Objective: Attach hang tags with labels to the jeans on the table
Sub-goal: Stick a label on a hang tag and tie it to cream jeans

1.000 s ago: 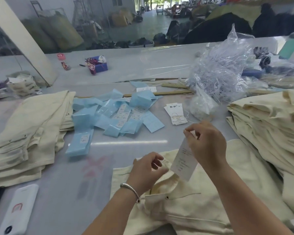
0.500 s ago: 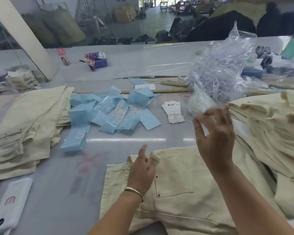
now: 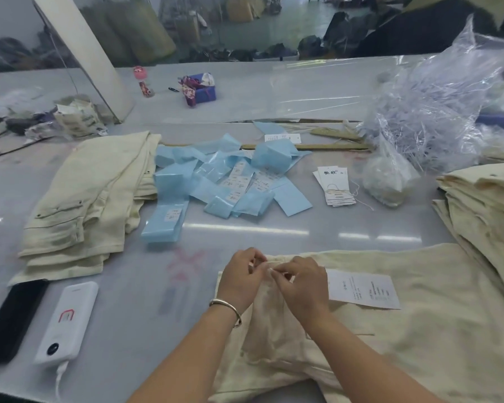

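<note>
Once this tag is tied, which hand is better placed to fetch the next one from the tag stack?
Probably the right hand: the tag stack lies up and right of both hands, nearer it, while the left hand would have to cross over.

Single head-worn wide-angle view, facing forward and down, close over the table [image 3: 134, 301]

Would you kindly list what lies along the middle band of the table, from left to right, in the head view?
Folded jeans pile → blue label strips → stack of hang tags → small plastic bag → stacked jeans.
</note>
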`<state>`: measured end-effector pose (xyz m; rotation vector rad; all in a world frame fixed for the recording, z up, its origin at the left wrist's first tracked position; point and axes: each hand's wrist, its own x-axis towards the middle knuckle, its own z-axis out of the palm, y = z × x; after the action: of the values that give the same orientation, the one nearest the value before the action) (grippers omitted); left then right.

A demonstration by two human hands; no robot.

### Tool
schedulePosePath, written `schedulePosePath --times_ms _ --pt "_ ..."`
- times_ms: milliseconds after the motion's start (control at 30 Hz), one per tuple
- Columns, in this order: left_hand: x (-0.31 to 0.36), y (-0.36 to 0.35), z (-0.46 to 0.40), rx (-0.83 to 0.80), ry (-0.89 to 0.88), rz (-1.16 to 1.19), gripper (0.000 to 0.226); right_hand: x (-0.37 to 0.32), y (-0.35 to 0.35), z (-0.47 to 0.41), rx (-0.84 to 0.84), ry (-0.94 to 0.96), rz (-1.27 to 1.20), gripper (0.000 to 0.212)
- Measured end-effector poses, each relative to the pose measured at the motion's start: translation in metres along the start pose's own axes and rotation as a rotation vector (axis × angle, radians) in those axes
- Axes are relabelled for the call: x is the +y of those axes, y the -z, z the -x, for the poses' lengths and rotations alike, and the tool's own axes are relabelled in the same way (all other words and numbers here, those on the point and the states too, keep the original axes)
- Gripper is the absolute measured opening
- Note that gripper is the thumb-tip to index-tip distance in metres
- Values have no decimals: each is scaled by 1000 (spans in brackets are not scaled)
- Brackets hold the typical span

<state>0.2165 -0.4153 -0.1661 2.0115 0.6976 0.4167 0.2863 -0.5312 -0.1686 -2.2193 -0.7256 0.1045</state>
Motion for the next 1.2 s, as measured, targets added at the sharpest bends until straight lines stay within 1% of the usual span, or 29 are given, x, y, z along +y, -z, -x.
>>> schedulePosePath --times_ms 67,100,167,233,300,367,400,467,533,600,633,700,767,867,933,1000,1100,1200 --pt "-1 1 -5 12 -1 6 29 -2 -6 -2 23 -41 31 13" --pt "-1 1 -8 8 27 33 28 -4 -9 -2 38 -60 40 14" --pt "-2 1 -14 -20 147 118 24 -8 -14 0 69 -83 62 11" --pt "-3 3 -20 -79 291 250 15 -11 -19 2 119 -50 109 6" --pt "-3 6 -23 -137 390 398 11 -18 -21 6 176 12 171 11" --pt "-2 9 -23 -191 438 519 11 -23 -22 7 227 51 220 14" --pt "-1 11 -23 -210 446 537 12 -25 -24 6 256 28 207 16" --pt "0 13 -23 -220 450 542 11 -26 -31 3 307 -112 55 20" --pt "2 15 -24 -218 451 558 14 -26 -39 1 340 -250 -175 18" --pt "3 18 -26 -218 443 545 12 -27 -43 4 381 -341 -350 15" --pt "4 19 -27 -212 436 532 11 -27 -43 5 399 -360 -389 15" --pt "5 20 -29 -203 440 521 12 -27 -44 5 416 -372 -413 14" --pt "7 21 -31 -238 466 519 17 -26 -44 3 431 -379 -431 14" --pt "11 22 -35 -329 527 526 12 -24 -45 0 464 -402 -498 16" --pt "13 21 -39 -343 574 544 10 -25 -46 0 484 -442 -570 16" --pt "16 18 -40 -316 612 561 12 -25 -48 1 492 -459 -593 17" --pt "18 14 -41 -226 626 544 13 -25 -48 2 450 -412 -523 19" --pt "15 11 -42 -138 535 406 10 -21 -39 4 354 -318 -449 15"
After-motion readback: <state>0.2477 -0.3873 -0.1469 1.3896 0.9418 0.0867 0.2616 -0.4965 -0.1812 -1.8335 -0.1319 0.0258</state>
